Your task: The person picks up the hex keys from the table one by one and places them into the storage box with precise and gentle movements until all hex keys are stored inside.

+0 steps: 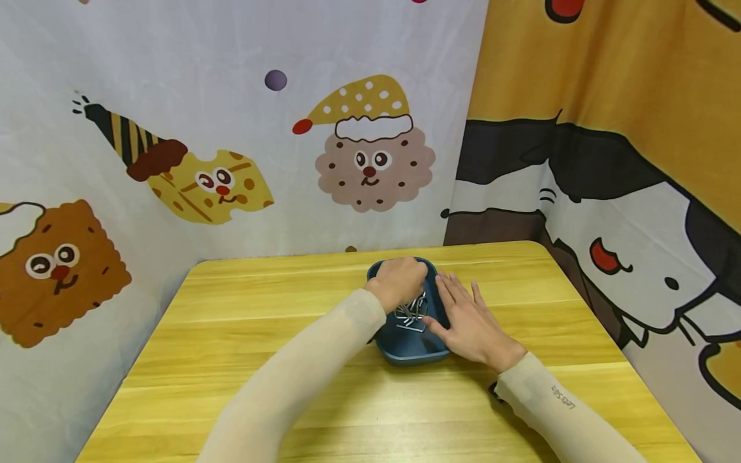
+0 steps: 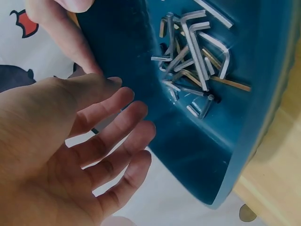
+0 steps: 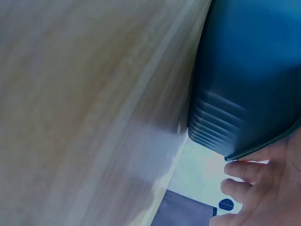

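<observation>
A dark blue tray (image 1: pixel 411 355) stands on the table with several L-shaped hex keys (image 1: pixel 410 315) heaped inside. Most of these keys (image 2: pixel 197 52) are silver and a few look brass-coloured. Over the tray's far part is my left hand (image 1: pixel 401 281). In the left wrist view its fingers (image 2: pixel 134 113) bend loosely, thumb tip close to the index finger, and no key shows between them. My right hand (image 1: pixel 471 325) rests along the tray's right rim, fingers fairly straight and thumb over the inside. The right wrist view shows the tray's ribbed outer wall (image 3: pixel 221 117) beside that hand's fingers (image 3: pixel 244 172).
The wooden table (image 1: pixel 243 341) extends around the tray, and its far edge meets a cartoon-printed curtain (image 1: pixel 231 96). Another printed curtain (image 1: pixel 637 212) hangs along the right side. Both forearms in light sleeves (image 1: pixel 301 366) reach in from the front.
</observation>
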